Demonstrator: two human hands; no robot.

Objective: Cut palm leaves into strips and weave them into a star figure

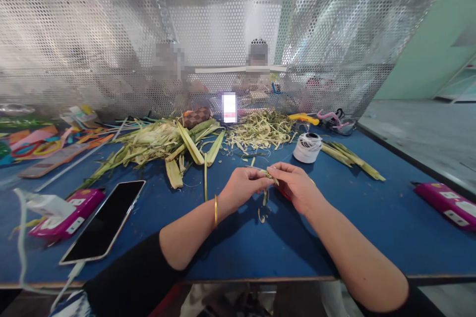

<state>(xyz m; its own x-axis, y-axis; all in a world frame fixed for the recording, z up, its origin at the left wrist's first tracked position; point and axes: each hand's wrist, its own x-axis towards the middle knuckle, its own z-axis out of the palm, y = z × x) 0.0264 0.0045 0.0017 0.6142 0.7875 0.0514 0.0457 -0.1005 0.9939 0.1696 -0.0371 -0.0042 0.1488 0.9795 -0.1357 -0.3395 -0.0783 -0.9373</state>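
Observation:
My left hand, with a gold bangle at the wrist, and my right hand meet above the middle of the blue table. Between their pinched fingertips is a small pale green plant strip, its exact shape partly covered by the fingers. A narrow leftover piece dangles below, and a pale curl shows beneath it. Something red shows under my right hand, mostly hidden. A spool of white thread stands just beyond that hand. Behind both hands lies a heap of shredded plant strips.
Long dried stalks pile up at back left; a few more stalks lie right. A charging phone and magenta power strip sit left, another power strip right. A perforated metal screen borders the back, people behind it.

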